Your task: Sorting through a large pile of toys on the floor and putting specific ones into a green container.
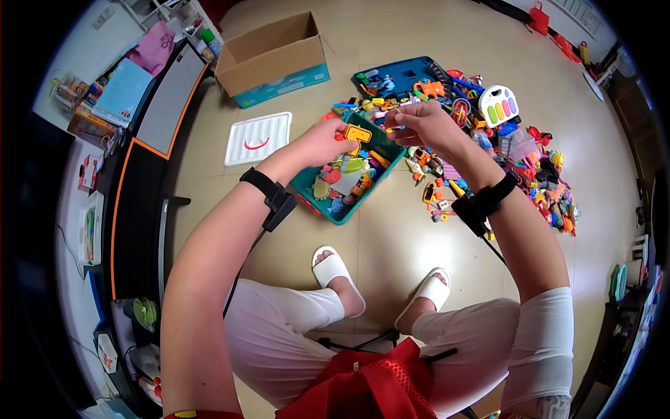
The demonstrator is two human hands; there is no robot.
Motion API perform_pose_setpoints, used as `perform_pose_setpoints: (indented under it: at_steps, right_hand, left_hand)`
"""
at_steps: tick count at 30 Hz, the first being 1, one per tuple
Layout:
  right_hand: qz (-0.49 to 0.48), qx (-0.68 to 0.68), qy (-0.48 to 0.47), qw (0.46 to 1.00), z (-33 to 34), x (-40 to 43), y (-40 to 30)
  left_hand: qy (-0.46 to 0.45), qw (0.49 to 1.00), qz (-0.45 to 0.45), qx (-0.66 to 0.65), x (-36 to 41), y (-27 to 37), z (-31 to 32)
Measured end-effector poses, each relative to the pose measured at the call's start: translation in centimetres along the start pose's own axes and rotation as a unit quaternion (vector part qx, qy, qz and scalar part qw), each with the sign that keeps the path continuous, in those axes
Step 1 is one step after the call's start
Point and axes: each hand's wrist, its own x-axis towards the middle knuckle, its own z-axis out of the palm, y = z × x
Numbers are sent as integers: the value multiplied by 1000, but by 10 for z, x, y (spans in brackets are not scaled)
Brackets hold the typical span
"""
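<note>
My left hand holds a yellow-orange plastic toy piece with a dark outline, angular in shape. It is above the far left part of a green plastic bin. Small toys of many colours lie inside the bin, among them a pale flat piece. To the right, my right hand hovers over the bin's far right edge. Its fingers are loosely curled and apart, and no object shows between them. Both wrists wear black straps with a small device.
A large toy pile spreads right of the bin, with a toy keyboard on it. Behind lies a dark blue lid or tray. An open cardboard box and a white ribbed lid with a red curved piece are left.
</note>
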Motion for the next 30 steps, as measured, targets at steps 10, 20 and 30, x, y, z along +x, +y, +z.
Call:
perform_pose_setpoints:
  at_steps: [10, 20, 30]
  right_hand:
    - [8, -59, 17, 998, 35, 54, 58]
    - [7, -195, -56, 979, 36, 53, 100]
    - [38, -218, -63, 973, -13, 42, 102]
  left_hand:
    - [-4, 998, -49, 49, 26, -67, 3]
    - [-87, 954, -114, 265, 40, -100, 37]
    - [15, 973, -66, 220, 45, -113, 58]
